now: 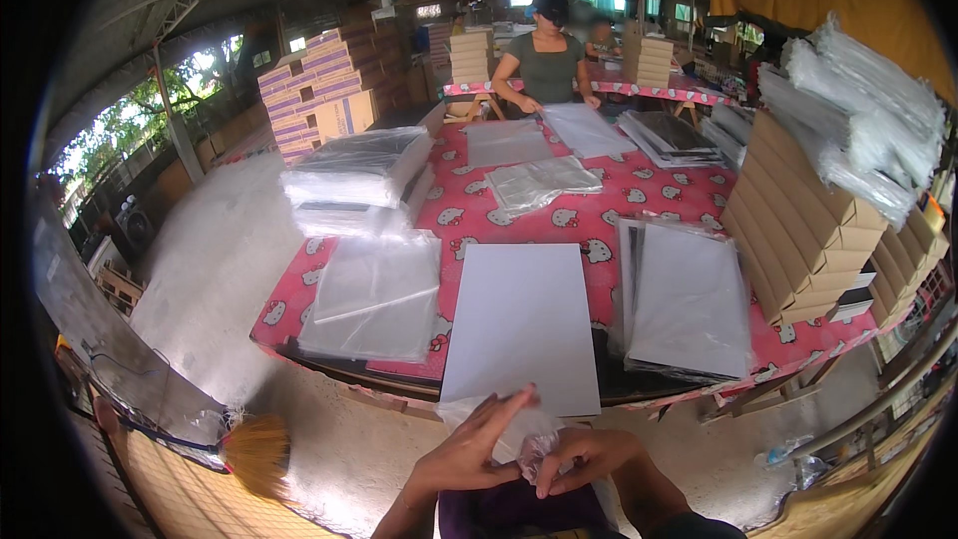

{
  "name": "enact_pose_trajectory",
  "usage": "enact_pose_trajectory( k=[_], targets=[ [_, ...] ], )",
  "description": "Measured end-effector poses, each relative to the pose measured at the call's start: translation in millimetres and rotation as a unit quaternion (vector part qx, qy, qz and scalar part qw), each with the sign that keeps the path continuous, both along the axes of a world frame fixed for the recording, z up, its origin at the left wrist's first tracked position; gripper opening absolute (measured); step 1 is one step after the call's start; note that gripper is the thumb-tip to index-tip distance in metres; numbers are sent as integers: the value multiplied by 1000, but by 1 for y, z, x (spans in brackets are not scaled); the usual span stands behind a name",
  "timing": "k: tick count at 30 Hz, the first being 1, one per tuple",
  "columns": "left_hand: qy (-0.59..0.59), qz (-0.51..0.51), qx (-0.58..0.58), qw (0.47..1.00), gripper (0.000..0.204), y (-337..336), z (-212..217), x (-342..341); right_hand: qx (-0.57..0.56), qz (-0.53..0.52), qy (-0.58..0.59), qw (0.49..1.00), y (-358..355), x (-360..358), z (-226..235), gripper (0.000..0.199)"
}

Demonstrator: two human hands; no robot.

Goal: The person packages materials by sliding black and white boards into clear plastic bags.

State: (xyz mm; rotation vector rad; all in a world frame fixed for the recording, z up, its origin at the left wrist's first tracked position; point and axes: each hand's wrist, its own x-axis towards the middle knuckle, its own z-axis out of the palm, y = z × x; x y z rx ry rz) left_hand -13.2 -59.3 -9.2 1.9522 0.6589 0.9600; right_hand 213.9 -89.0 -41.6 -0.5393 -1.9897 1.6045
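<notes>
One red patterned table [464,225] spans the middle. At its near edge lies one white sheet [521,329], flanked by two piles: plastic-covered sheets [689,299] on the right and clear sleeves [374,294] on the left. Nearest are two hands: the left hand [479,449] half open, fingers stretched and thumb apart, touching plastic; the right hand [589,457] closed in a pinch on one crumpled clear plastic piece [539,442], just before the white sheet.
</notes>
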Motion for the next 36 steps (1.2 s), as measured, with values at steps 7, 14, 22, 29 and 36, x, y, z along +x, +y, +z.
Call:
enact_pose_trajectory(
  k=[7, 14, 22, 29, 36],
  targets=[
    [79, -75, 86, 990, 32, 4, -4, -25, 297, -482, -361, 741, -10, 33, -3, 24],
    [165, 248, 150, 943, 40, 11, -37, -4, 300, -462, -227, 803, -13, 39, 7, 37],
    [104, 284, 227, 926, 47, 19, -33, -11, 138, -118, 17, 983, -10, 50, 18, 30],
    [226, 250, 141, 931, 53, -1, -11, 8, 294, -622, -288, 666, 17, 62, 26, 21],
    [65, 99, 160, 980, 38, 57, 2, -64, 273, -390, -345, 809, 20, 92, 32, 36]
  ],
)
